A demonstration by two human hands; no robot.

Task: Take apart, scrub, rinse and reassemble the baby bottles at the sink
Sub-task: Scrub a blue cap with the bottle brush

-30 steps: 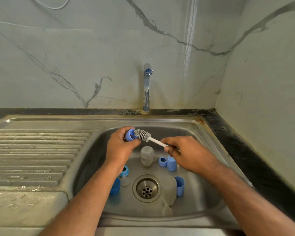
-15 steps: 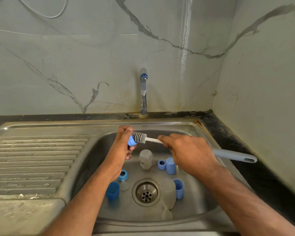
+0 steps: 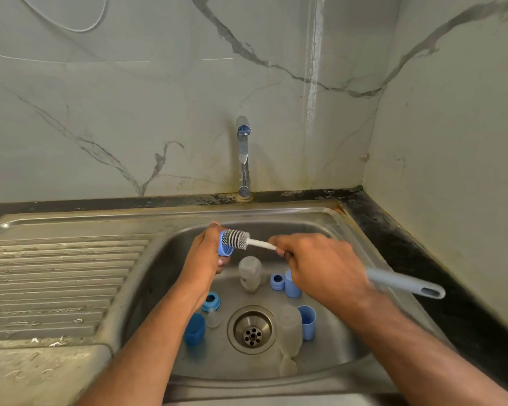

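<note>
Blue ring (image 3: 225, 247) half hidden: left hand (image 3: 203, 259), brush (image 3: 235, 239).

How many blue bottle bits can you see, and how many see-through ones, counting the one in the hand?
Blue pieces: 6, namely the ring held in the left hand, a ring, a cap, a small ring, a cap and a cap.
See-through pieces: 4, namely two bottles and two teats.
Total: 10
</note>
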